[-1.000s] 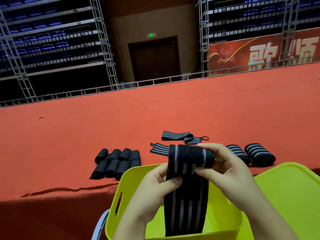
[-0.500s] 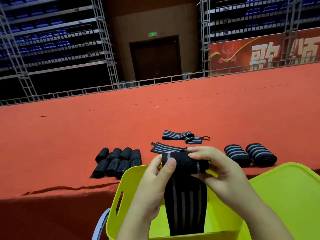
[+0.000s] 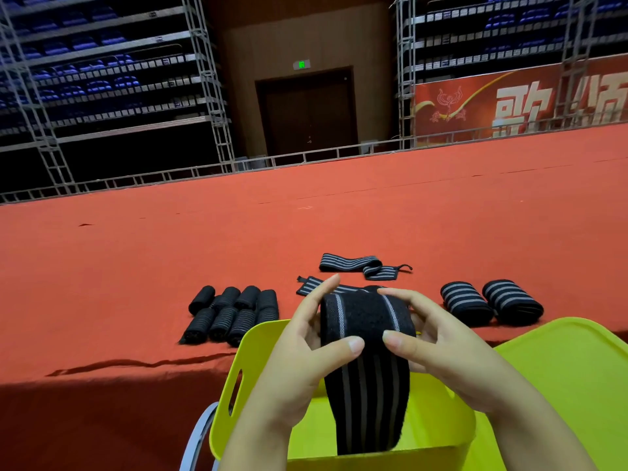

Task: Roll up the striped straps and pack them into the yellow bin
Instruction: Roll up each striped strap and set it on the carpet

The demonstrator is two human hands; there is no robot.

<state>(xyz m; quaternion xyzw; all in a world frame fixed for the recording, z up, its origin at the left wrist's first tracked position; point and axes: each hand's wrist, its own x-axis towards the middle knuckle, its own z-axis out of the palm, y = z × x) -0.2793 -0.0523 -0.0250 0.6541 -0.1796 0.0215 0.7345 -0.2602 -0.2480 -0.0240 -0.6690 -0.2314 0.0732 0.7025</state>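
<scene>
Head view: red desk (image 3: 136, 273); yellow bin (image 3: 448, 423) at near edge. Left hand (image 3: 306, 351), right hand (image 3: 441, 351) grip half-rolled striped strap (image 3: 367, 321) above bin, fingers curled round roll, tail hanging into bin. Rolled straps (image 3: 234, 314) lie on desk.

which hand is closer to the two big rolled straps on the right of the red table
Right. The right hand grips the half-rolled strap just beside the two rolled straps; the left hand holds the strap's far side.

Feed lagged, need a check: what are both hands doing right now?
Left hand: holding the striped strap, thumb pressing the roll.
Right hand: holding the same strap's roll.
</scene>
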